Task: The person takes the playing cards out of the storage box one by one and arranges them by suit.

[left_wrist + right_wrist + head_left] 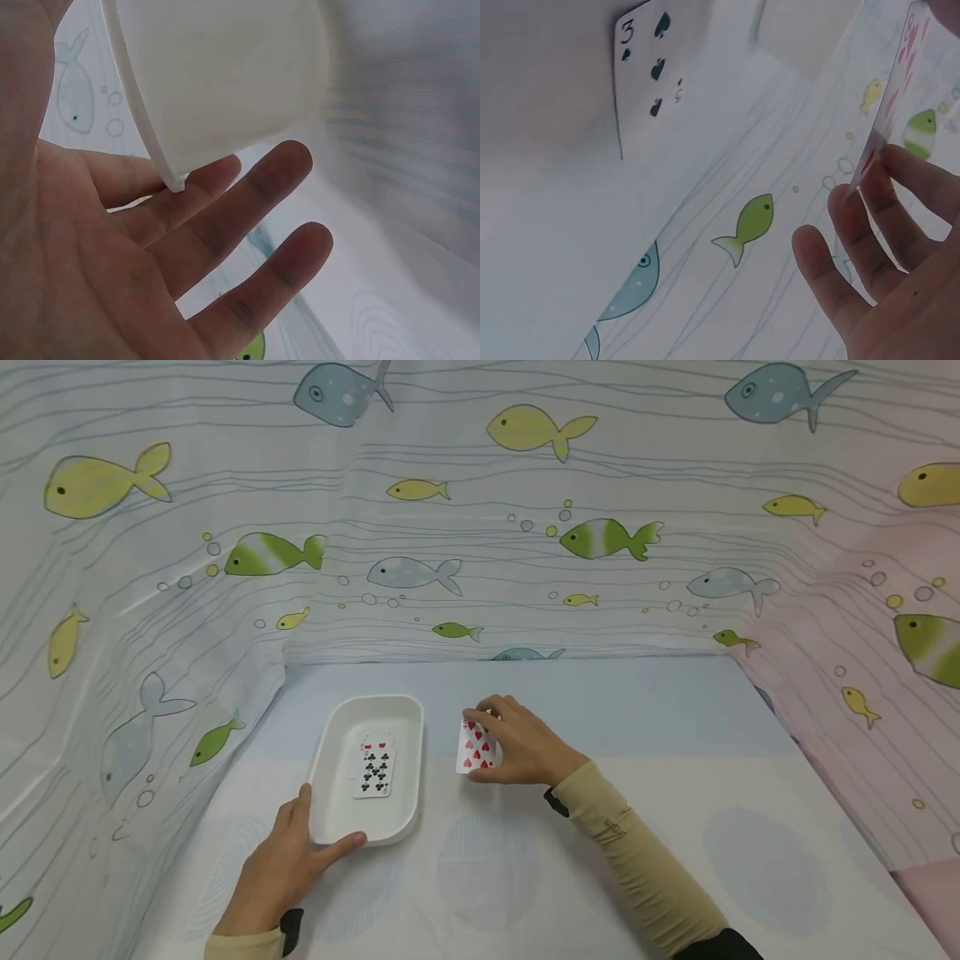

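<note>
A fish-printed cloth [517,539] rises behind and along both sides of the pale desk [600,893] in front of you. Your right hand [528,739] has its grip clamped on a hearts card [475,750], fingers at its far end and thumb at its near end, so the card's long axis spans the grip, roughly near to far, face toward you. The relation to mind: the white tray [409,752] lies just to the left of that card, its long axis running much the same way, and its right wall stands between the held card and the cards inside [367,746]. Those lie face up, a nine of clubs [373,773] on top with red hearts peeking out beyond it. Your left hand [281,868] is nearer the tray, fingers apart along its left side and thumb at the near rim, clear of the wall facing the card. The right wrist view also gives you a three of spades [649,71], face up near your right hand, which the head view does not show.
</note>
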{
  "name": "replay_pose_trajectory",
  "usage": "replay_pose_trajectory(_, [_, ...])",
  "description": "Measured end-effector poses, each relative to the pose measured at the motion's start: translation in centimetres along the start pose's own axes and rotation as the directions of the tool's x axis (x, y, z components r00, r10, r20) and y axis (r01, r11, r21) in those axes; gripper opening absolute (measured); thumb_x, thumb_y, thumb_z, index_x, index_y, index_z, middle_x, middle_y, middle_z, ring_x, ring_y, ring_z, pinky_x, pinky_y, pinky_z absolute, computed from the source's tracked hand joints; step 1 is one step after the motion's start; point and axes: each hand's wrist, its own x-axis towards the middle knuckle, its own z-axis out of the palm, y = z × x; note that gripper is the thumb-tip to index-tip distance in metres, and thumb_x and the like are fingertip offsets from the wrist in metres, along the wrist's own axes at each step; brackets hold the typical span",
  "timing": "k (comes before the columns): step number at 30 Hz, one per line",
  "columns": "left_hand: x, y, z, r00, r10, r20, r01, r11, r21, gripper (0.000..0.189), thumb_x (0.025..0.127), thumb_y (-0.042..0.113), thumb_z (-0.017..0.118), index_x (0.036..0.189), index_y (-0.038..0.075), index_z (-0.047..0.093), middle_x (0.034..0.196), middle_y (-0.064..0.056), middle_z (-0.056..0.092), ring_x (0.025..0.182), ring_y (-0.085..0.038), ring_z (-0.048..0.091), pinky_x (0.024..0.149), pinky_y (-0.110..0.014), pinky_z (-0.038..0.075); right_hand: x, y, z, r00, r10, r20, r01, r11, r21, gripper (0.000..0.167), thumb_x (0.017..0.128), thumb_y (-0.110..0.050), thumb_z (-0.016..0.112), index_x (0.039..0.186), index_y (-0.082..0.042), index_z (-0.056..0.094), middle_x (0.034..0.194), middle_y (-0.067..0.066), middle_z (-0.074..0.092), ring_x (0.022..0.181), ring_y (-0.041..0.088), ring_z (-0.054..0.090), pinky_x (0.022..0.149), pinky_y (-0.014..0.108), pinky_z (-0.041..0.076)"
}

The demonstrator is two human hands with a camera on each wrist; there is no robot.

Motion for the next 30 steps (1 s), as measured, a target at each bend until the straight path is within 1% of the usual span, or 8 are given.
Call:
replay_pose_trajectory(3, [0.0, -0.1, -0.1, 1.0, -0.011, 0.008, 0.011, 1.0, 0.003, 0.134, 0.08, 0.082, 0.06, 0.159, -0.005, -0.004, 0.156, -0.032, 0.022, 0.123, -0.053, 0.047, 0.094, -0.066, 0.042, -0.4, 0.6, -0.1, 1.0, -0.002, 0.006, 0.002, 1.0, 0.0, 0.087, 0.076, -0.057, 0.082, 0.148, -0.017, 0.052, 0.136, 0.002, 0.051, 0.123, 0.018, 0.046, 0.097, 0.035, 0.048])
replay_pose_trajectory(7, [-0.2, -0.4, -0.2, 1.0, -0.007, -0.002, 0.007, 1.0, 0.01, 0.134, 0.08, 0.082, 0.06, 0.159, -0.006, -0.003, 0.154, -0.033, 0.023, 0.121, -0.054, 0.048, 0.092, -0.067, 0.042, -0.8, 1.4, 0.0, 1.0, 0.001, 0.021, -0.001, 1.0, 0.002, 0.088, 0.077, -0.057, 0.082, 0.148, -0.016, 0.052, 0.136, 0.004, 0.051, 0.123, 0.02, 0.047, 0.099, 0.037, 0.048])
replay_pose_trajectory(10, [-0.1, -0.4, -0.2, 1.0, 0.011, -0.01, -0.01, 1.0, 0.008, 0.132, 0.081, 0.08, 0.06, 0.159, -0.006, -0.003, 0.154, -0.034, 0.024, 0.121, -0.055, 0.049, 0.091, -0.067, 0.043, -1.3, 2.3, 0.0, 0.999, 0.029, 0.041, -0.029, 1.0, -0.003, 0.088, 0.077, -0.056, 0.082, 0.148, -0.016, 0.051, 0.137, 0.005, 0.051, 0.125, 0.022, 0.046, 0.102, 0.04, 0.046])
replay_pose_trajectory(14, [0.1, -0.2, 0.0, 1.0, 0.02, -0.003, -0.02, 1.0, 0.001, 0.131, 0.082, 0.079, 0.061, 0.159, -0.005, -0.004, 0.154, -0.034, 0.023, 0.122, -0.055, 0.048, 0.092, -0.067, 0.043, -2.2, 3.8, 0.0, 0.994, 0.084, 0.068, -0.083, 0.996, -0.022, 0.088, 0.075, -0.057, 0.084, 0.148, -0.018, 0.052, 0.137, 0.004, 0.051, 0.124, 0.022, 0.047, 0.104, 0.043, 0.045])
replay_pose_trajectory(18, [0.1, -0.1, 0.0, 1.0, 0.021, 0.001, -0.021, 1.0, -0.001, 0.131, 0.082, 0.078, 0.061, 0.159, -0.005, -0.004, 0.154, -0.034, 0.023, 0.121, -0.055, 0.048, 0.092, -0.067, 0.043, -3.0, 5.3, -0.2, 0.99, 0.118, 0.083, -0.114, 0.992, -0.043, 0.087, 0.074, -0.057, 0.084, 0.147, -0.02, 0.053, 0.137, 0.004, 0.051, 0.122, 0.023, 0.048, 0.102, 0.045, 0.046])
replay_pose_trajectory(23, [0.1, -0.1, 0.0, 1.0, 0.021, -0.003, -0.021, 1.0, 0.001, 0.131, 0.082, 0.079, 0.061, 0.159, -0.005, -0.004, 0.154, -0.034, 0.023, 0.122, -0.055, 0.047, 0.093, -0.067, 0.042, -3.9, 6.8, -0.3, 0.987, 0.132, 0.09, -0.126, 0.99, -0.065, 0.083, 0.073, -0.051, 0.087, 0.143, -0.017, 0.057, 0.135, 0.004, 0.052, 0.119, 0.024, 0.049, 0.1, 0.046, 0.047])
replay_pose_trajectory(30, [0.0, -0.1, 0.0, 1.0, 0.018, 0.0, -0.018, 1.0, -0.003, 0.132, 0.082, 0.079, 0.061, 0.159, -0.005, -0.005, 0.154, -0.034, 0.022, 0.123, -0.055, 0.047, 0.093, -0.067, 0.042, -4.6, 7.5, 0.0, 0.978, 0.16, 0.134, -0.153, 0.987, -0.057, 0.08, 0.073, -0.047, 0.088, 0.14, -0.015, 0.06, 0.132, 0.006, 0.054, 0.114, 0.024, 0.048, 0.095, 0.044, 0.047])
